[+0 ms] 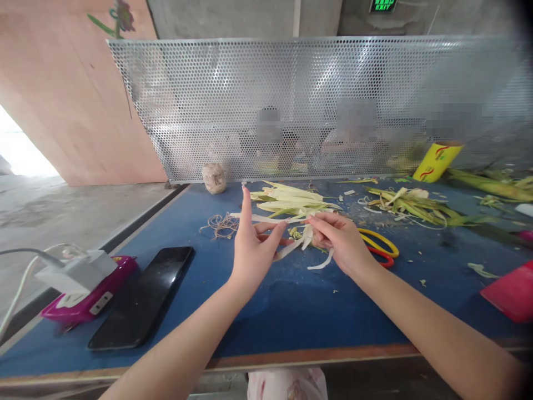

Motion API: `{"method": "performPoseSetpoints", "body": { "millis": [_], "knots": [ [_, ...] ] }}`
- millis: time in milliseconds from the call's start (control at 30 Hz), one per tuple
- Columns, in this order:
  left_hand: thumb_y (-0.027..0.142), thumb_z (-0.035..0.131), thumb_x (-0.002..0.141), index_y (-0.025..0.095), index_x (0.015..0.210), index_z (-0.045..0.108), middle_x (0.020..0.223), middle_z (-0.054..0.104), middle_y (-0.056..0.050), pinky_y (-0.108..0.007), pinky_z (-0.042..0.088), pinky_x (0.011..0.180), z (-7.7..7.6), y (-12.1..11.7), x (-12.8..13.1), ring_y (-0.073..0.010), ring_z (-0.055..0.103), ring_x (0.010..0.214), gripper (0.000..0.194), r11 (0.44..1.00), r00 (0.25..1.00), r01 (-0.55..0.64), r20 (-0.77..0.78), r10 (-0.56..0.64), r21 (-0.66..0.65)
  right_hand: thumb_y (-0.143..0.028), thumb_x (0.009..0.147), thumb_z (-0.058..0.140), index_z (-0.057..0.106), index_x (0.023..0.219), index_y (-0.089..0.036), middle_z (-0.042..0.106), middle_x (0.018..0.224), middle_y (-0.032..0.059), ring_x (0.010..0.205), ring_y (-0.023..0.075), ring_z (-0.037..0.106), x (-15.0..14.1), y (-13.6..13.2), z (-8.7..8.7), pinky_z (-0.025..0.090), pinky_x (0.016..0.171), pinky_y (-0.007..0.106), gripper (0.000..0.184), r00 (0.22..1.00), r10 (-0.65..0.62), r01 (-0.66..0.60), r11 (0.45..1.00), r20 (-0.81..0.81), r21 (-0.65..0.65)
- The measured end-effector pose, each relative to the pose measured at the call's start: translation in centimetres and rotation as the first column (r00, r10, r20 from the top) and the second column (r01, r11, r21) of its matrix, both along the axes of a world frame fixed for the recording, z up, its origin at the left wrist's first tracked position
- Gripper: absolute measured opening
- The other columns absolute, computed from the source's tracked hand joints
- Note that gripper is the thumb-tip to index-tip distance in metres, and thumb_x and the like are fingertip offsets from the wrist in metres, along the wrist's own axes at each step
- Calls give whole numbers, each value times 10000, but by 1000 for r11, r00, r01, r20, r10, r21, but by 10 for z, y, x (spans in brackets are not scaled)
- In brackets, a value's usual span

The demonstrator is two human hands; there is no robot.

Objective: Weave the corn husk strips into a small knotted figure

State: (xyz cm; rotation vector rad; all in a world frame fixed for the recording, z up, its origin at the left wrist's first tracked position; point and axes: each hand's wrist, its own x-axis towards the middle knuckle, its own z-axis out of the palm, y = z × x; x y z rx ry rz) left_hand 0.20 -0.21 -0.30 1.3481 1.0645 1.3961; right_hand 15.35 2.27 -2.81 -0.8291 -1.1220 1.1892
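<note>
Over the middle of the table, both hands hold a thin pale strip, seemingly corn husk. With its index finger raised, my left hand pinches the strip between thumb and other fingers. My right hand closes thumb and fingertips on it, beside a small pale bunch whose loose ends hang below. Just beyond lie pale green corn husks. To the left is a tangle of brown string. Yellow and red looped handles, seemingly of scissors, show behind my right hand; their other end is hidden.
A black phone and a magenta power strip with a white plug lie at left. A perforated metal screen bounds the far edge, with people behind it. More husks, a yellow roll and a red object are at right.
</note>
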Motion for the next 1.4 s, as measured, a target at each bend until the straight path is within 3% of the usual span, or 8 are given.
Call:
{"method": "performPoseSetpoints", "body": {
  "millis": [167,300,567,700,933,1300,1400],
  "knots": [
    [266,644,741,330,1388,-153,941,691,-68,-205,490,412,-6,5,0,-183,678,639,1029,1000,1000,23,21,-23,15,-329,691,684,656,676,-145,434,442,-68,365,14,265,0,1,2,213,395,204,187,998,49,-49,999,-24,0],
    [216,728,648,249,1377,-216,1070,646,-129,-243,521,499,-12,6,3,-161,664,636,1193,993,993,119,10,-119,-10,-345,675,692,640,677,-144,457,490,-60,381,17,274,-1,0,2,214,397,208,208,994,113,-113,993,0,-16],
    [108,722,621,337,1376,-173,1207,524,-145,-290,527,641,-14,4,5,-91,630,623,1193,990,988,139,69,-138,-9,-324,683,695,654,766,-146,500,525,-51,399,19,305,-2,0,-1,243,414,204,200,989,146,-146,989,11,-12],
    [108,716,627,320,1389,-138,1190,526,-144,-286,516,639,-16,5,4,-68,598,593,1165,988,987,154,52,-154,4,-315,701,686,622,658,-143,482,513,-55,399,18,291,-2,-1,0,242,423,209,189,986,165,-165,986,-14,-3],
    [80,692,636,402,1363,-165,1273,464,-141,-273,511,607,-17,4,4,-52,583,579,1169,983,983,185,9,-186,10,-313,668,709,561,576,-143,400,466,-75,398,22,263,-4,-1,4,209,418,213,243,989,138,-139,990,-53,-18],
    [70,718,608,464,1347,-147,1299,457,-125,-283,517,588,-16,-3,5,-52,592,548,1204,972,971,236,47,-236,11,-301,639,727,604,598,-155,431,472,-60,399,28,234,0,4,2,211,418,227,195,994,68,-69,997,-83,-19],
    [116,728,619,472,1345,-142,1371,396,-127,-286,519,581,-17,-3,5,-61,604,564,1187,972,971,235,25,-236,26,-370,647,715,603,621,-155,430,481,-58,400,34,244,2,3,5,248,419,225,244,988,132,-137,989,-82,-54]
  ]
}}
